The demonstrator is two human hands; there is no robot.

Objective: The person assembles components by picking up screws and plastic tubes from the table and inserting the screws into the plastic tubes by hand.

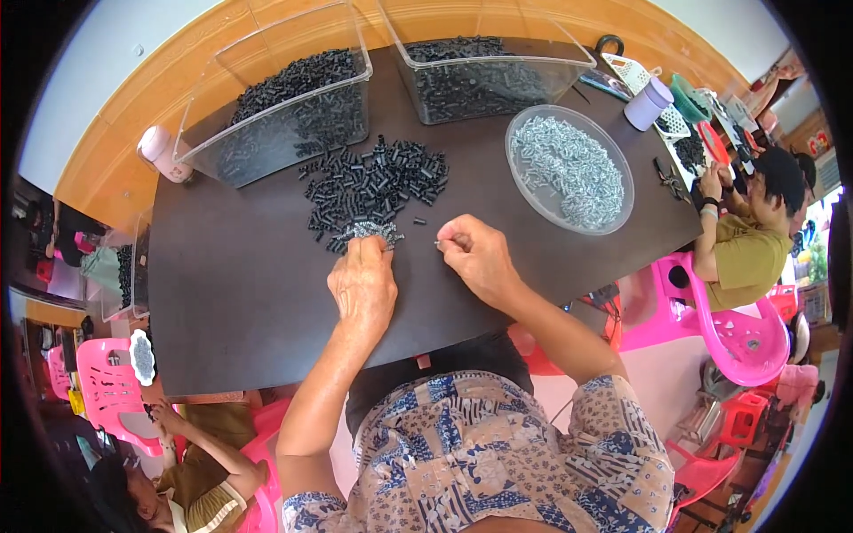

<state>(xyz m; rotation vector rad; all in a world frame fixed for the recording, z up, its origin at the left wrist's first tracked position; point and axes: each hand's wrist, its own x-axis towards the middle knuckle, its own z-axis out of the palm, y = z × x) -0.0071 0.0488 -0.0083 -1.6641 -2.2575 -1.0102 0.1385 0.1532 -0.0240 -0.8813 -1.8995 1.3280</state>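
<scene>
My left hand point(362, 282) is closed, its fingertips pressed together at a small heap of thin silver metal pieces point(366, 233). What sits between those fingers is hidden. To its right, my right hand point(481, 265) pinches a tiny silver metal piece point(439, 243) just over the table. A loose pile of short black tubular pieces point(382, 182) spreads beyond my left hand, touching the silver heap. One single black piece point(420, 220) lies apart, between the pile and my right hand. Farther right, a round clear tray point(536, 213) holds many more silver pieces.
Two clear plastic bins point(302, 133) point(506, 89) of black pieces stand along the far table edge. A pink bottle point(163, 153) and a lilac jar point(649, 104) flank them. Pliers point(668, 178) lie at right. People sit at lower left and right, near pink chairs point(111, 391).
</scene>
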